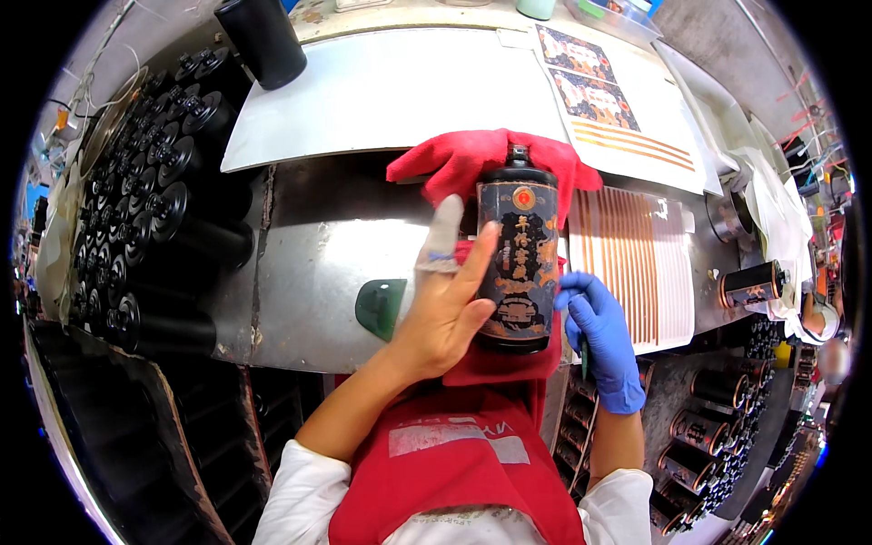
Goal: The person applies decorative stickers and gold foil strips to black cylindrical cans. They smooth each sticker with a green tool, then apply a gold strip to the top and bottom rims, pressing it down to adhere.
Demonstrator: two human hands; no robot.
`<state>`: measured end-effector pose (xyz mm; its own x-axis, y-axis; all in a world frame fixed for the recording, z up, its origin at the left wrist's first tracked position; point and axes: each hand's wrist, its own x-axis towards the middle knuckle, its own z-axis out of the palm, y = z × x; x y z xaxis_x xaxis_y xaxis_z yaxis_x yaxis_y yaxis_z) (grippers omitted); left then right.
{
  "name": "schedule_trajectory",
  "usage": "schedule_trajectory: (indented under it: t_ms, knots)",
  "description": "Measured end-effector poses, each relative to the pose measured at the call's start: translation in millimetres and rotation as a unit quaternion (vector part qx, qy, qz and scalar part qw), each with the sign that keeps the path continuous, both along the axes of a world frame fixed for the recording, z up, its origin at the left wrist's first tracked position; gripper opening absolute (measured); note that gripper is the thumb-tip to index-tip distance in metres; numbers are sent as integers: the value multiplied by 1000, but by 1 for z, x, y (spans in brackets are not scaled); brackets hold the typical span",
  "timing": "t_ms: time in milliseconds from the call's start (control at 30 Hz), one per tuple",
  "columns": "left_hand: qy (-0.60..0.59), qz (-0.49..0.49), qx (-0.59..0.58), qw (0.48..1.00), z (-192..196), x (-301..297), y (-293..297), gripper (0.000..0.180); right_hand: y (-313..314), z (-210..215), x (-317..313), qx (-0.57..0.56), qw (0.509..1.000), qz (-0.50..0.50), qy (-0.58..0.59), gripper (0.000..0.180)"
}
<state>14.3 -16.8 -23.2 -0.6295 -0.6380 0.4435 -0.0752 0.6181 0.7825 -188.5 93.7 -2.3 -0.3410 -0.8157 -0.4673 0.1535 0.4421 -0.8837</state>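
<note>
A black bottle (516, 263) with a black, copper and gold label lies on a red cloth (454, 159), its neck pointing away from me. My left hand (445, 304), bare but for white finger covers, rests along the bottle's left side with its fingers spread. On the right side, my blue-gloved right hand (601, 331) has its fingertips at the label's edge. A thin dark green piece (584, 357) pokes out below its curled fingers; the rest of that piece is hidden. Left of my left hand lies a flat green scraper-like piece (381, 307) on the metal table (304, 272).
Many black bottles (168, 213) stack up at the left; one black cylinder (262, 44) stands behind. A white board (363, 95) spans the back. Printed label sheets (595, 100) and a sheet of copper strips (627, 263) lie right. Labelled bottles (699, 427) fill the lower right.
</note>
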Motion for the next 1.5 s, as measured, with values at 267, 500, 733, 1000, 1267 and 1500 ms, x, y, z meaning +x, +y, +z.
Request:
schedule_trajectory:
  t_ms: [267,500,733,1000,1267,1500]
  knots:
    - [88,-84,136,983,-32,-22,-13,67,-10,-17,6,-33,992,57,-105,64]
    - [69,-18,159,985,-20,-23,1,69,-27,-2,20,-69,993,84,-38,46]
    - [64,-50,207,975,-22,-14,-12,65,-33,-6,3,-2,994,96,-58,41]
    - [119,-80,260,955,-18,-26,-18,73,-59,-3,0,2,994,75,-82,40]
    - [101,27,341,934,-9,-50,-43,48,-84,10,1,-78,992,99,8,50]
    - [186,73,422,884,-14,-57,-47,40,-87,-17,-15,75,990,84,-82,62]
